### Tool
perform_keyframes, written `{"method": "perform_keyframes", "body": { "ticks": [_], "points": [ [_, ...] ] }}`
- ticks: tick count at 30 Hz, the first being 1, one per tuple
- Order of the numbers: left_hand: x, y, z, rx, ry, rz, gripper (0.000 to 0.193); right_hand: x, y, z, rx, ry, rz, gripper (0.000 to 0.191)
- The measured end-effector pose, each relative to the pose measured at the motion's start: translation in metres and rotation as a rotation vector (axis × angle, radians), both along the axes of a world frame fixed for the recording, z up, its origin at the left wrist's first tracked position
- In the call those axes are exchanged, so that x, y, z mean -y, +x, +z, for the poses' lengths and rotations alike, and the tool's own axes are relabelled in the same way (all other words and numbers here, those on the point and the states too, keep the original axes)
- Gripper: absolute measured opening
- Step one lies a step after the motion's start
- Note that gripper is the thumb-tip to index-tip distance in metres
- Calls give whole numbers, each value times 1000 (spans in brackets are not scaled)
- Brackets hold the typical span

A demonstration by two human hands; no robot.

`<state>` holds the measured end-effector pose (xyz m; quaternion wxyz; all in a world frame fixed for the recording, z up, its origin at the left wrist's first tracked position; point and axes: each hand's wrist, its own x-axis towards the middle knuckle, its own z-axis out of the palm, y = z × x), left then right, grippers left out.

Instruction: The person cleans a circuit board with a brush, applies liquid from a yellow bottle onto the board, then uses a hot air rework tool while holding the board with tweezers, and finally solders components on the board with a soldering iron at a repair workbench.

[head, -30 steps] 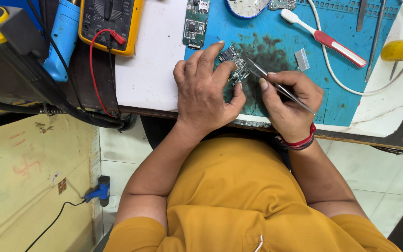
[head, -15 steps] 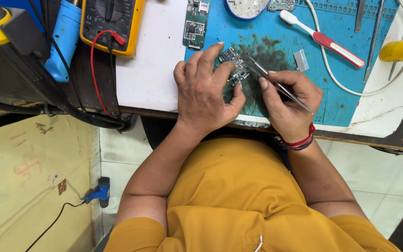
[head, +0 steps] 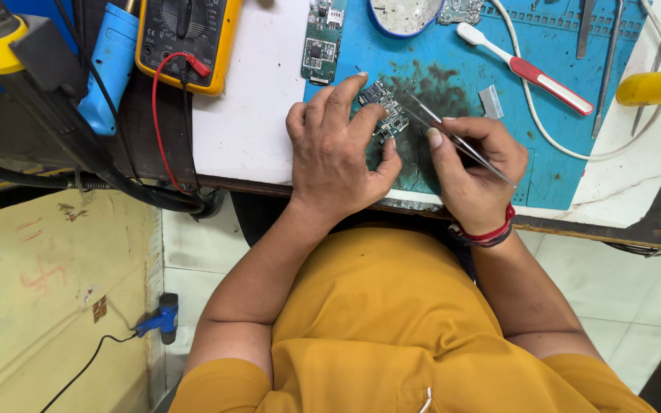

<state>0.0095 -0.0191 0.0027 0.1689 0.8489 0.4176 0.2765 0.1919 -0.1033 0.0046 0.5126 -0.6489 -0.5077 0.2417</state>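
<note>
1. A small circuit board [head: 382, 113] lies on the blue work mat [head: 552, 164], on a dark smudged patch near the mat's left half, close to the table's near edge.
2. The left hand [head: 340, 153] rests palm-down over the board's left and near side; its fingertips [head: 355, 82] press on the board's left end and the thumb curls in toward the board's lower corner, so the hand pins it flat rather than gripping it.
3. The right hand [head: 474, 164] sits just right of the board, fingers pressed together around thin metal tweezers [head: 453, 138]; the tweezer tips reach up and left to the board's right edge, touching or nearly touching it, and I cannot tell which.
4. Both wrists overhang the table's front edge [head: 575, 222], which runs just below the hands; the mat ends a little short of that edge.
5. Open mat lies to the right of the right hand and above the board, up to a small grey strip [head: 491, 101].
6. Farther up: a longer green circuit board [head: 321, 38] straddling the mat's left border, a round blue-rimmed dish [head: 405, 17], and a white-and-red handled brush [head: 525, 70] lying slanted.
7. A white cable [head: 552, 141] loops across the mat's right part.
8. At far left, off the mat, stands a yellow multimeter [head: 185, 38] with a red lead, beside a blue tool [head: 109, 69].
</note>
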Motion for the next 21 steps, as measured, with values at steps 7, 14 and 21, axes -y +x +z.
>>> {"method": "perform_keyframes", "body": {
  "ticks": [7, 14, 21],
  "points": [
    [0, 0, 0, -4, -1, 2, 33, 1, 0, -1, -3, -16, -22, 14],
    [0, 0, 0, -5, -11, -2, 34, 1, 0, 0, 30, -4, 16, 14],
    [0, 0, 0, -5, -12, -5, 34, 1, -1, 1, 16, 1, 31, 13]
  ]
}}
